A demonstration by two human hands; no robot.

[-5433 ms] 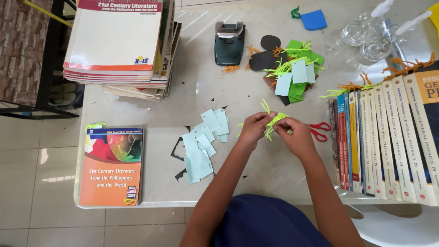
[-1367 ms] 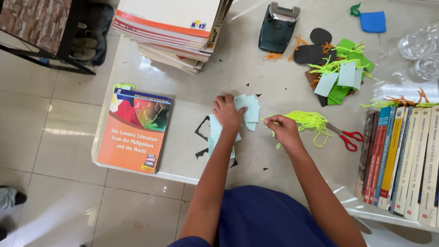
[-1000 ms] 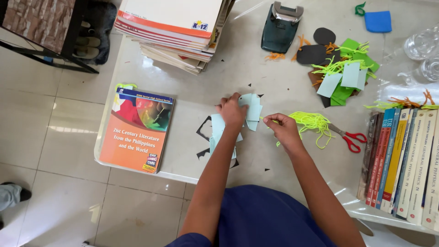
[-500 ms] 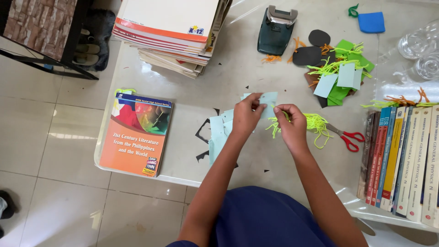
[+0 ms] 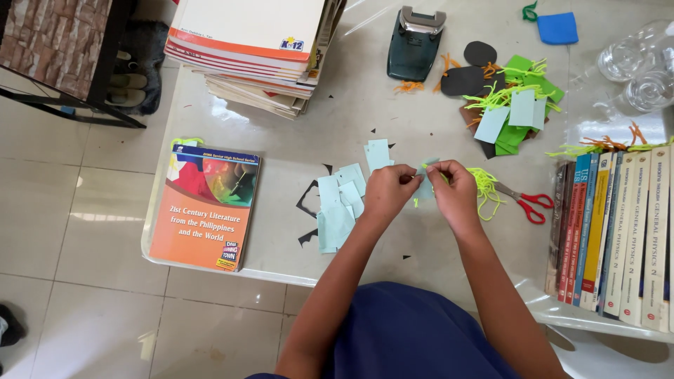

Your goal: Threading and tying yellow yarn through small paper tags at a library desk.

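My left hand (image 5: 387, 191) and my right hand (image 5: 454, 191) meet over the white table (image 5: 421, 231). Between their fingertips they pinch one pale blue paper tag (image 5: 424, 184) with a thin yellow-green string at it. More yellow-green string (image 5: 486, 189) lies in a loose bunch just right of my right hand. A small pile of pale blue paper tags (image 5: 340, 203) lies left of my left hand, with one more tag (image 5: 378, 153) above it. Black paper scraps (image 5: 307, 203) lie beside the pile.
Red-handled scissors (image 5: 528, 203) lie right of the string. A row of books (image 5: 618, 231) stands at the right edge. A book stack (image 5: 253, 49) and a hole punch (image 5: 414, 43) are at the back, finished green and blue tags (image 5: 516, 112) nearby, an orange book (image 5: 207, 205) at left.
My left hand picked a blue tag off the pile and brought it right. Both hands came together on it, with the string drawn up from the bunch.
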